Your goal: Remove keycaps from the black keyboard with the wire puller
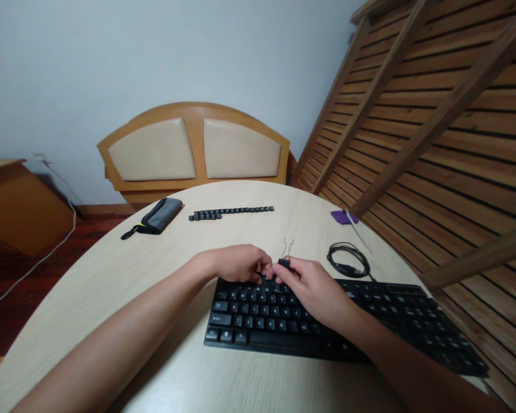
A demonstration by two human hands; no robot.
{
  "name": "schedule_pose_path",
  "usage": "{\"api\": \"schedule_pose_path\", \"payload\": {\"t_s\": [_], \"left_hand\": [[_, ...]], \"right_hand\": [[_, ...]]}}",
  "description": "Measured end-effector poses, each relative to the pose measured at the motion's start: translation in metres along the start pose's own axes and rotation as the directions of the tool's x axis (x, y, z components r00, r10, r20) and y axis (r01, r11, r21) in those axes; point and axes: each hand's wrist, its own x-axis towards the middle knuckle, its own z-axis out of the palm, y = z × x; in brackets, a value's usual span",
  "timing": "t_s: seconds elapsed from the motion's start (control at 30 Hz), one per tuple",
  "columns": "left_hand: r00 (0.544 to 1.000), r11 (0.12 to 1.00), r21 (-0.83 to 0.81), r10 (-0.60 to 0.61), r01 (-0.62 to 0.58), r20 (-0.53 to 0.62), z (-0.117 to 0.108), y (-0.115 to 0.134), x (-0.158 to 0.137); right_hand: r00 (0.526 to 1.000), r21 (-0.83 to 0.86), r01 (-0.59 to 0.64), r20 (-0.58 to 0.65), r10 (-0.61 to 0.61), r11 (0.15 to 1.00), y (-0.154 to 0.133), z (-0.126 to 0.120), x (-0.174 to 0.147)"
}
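A black keyboard (279, 338) lies on the round table, its upper-middle keys partly hidden by my hands. My right hand (318, 287) pinches a wire keycap puller (284, 263) by its black handle, with the two bent wire ends pointing up and away from the keys. Just left of it, my left hand (243, 264) is curled down over the keyboard's top rows. Its fingertips are drawn together at the keys, and whatever they hold is too small to make out. Farther back, loose black keycaps (236, 211) are lined up in two rows.
A grey and black zip pouch (161, 216) lies at the back left of the table (155, 315). On the right are a coiled black cable (348, 261) and a purple object (344, 217) with a thin pale stick (361, 234). A slatted wooden panel (434, 143) leans alongside.
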Motion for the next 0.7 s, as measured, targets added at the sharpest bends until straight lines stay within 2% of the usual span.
{"api": "schedule_pose_path", "payload": {"t_s": [0.3,0.6,0.7], "left_hand": [[1.0,0.999,0.033,-0.01,0.011,-0.009,-0.0004,-0.0011,-0.0007],[1.0,1.0,-0.012,-0.012,0.012,-0.001,-0.0007,0.0009,-0.0004],[1.0,1.0,-0.015,-0.01,0.01,-0.008,-0.0007,0.0006,-0.0005]], "right_hand": [[0.999,0.001,0.018,0.048,-0.019,1.0,-0.0036,-0.0058,0.0002],[0.997,0.132,-0.009,0.076,-0.001,0.991,0.001,-0.0058,0.0018],[0.997,0.075,-0.009,0.08,0.003,0.997,0.0019,-0.004,0.002]]}}
